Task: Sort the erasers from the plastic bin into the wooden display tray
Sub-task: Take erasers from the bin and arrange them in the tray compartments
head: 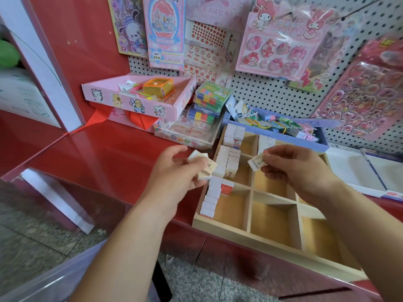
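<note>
Gripping erasers [256, 164] over open tray [246, 233] compartments

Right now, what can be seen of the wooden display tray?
The wooden display tray is pale, bare-looking wood: a shallow grid of compartments split by thin dividers. It lies flat on the red counter, slightly askew, its near wall by the counter's front edge. Its left column holds packed rows of white erasers; a few more sit in a far middle compartment; the near ones show bare floors. The right hand, pinching an eraser, is above its middle.
</note>
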A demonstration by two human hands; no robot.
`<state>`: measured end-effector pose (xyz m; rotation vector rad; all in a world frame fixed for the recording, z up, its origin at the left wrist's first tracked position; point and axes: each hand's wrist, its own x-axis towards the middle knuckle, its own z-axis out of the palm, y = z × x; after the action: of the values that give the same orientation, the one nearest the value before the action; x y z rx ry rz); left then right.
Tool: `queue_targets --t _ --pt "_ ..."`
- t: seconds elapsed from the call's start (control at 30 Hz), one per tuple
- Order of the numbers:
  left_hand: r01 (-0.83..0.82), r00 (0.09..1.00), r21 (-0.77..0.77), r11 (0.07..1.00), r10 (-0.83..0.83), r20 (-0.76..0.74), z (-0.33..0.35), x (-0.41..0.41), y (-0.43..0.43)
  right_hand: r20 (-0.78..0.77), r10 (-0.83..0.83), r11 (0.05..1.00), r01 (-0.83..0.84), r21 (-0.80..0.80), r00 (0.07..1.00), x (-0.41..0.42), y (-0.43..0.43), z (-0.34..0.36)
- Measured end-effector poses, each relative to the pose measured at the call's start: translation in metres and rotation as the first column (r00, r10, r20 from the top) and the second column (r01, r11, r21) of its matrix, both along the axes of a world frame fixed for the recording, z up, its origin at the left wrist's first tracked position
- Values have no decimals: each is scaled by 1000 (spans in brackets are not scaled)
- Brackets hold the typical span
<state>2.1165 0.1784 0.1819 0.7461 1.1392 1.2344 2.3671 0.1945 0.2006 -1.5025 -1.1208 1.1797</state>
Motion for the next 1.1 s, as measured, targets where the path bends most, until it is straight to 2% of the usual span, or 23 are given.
queue_targets --t 0.1,0.2,0.27,0.33,0.5,0.57,0.6,0.67,0.77,0.8,0.87,0.97,1.1 --pt "-62 998 -20 998 62 -7 -1 -8 2 66 137 990 -138 5 988 -9 -19 -4" --pt "-80 997 -23 997 80 -14 -1 -12 0 275 247 962 -269 47 929 -24 -32 -12" --pt "-68 997 -19 997 68 -22 -1 -12 -2 509 251 939 -336 80 823 -34 -36 -21" --pt "-50 999 -15 999 49 -24 -1 -12 -4 704 175 925 -360 123 689 -42 -37 -28" --pt "29 999 -26 999 -30 -17 -1 -10 -8 908 -5 881 -428 202 418 -63 -39 -38" --pt "65 998 -29 997 -65 -16 -2 -10 -9 926 -1 891 -420 173 379 -66 -39 -35" --pt "80 997 -30 996 -81 -14 -1 -10 -10 920 42 902 -412 133 389 -66 -39 -32" --pt "102 995 -27 994 -102 -7 0 -9 -11 865 148 922 -383 55 479 -63 -37 -23" --pt "134 991 -29 991 -134 -10 2 -8 -12 734 97 943 -298 148 672 -62 -35 -7" --pt "143 990 -31 989 -144 -7 3 -7 -13 661 86 946 -269 179 745 -66 -36 -3" --pt "162 987 -30 986 -162 6 3 -6 -13 436 176 953 -264 149 883 -77 -37 3" --pt "178 983 -16 984 -177 52 4 -3 -13 212 269 947 -298 119 940 -88 -39 1" --pt "201 971 26 979 -202 128 5 -3 -14 -31 234 970 -231 78 972 -86 -37 4"
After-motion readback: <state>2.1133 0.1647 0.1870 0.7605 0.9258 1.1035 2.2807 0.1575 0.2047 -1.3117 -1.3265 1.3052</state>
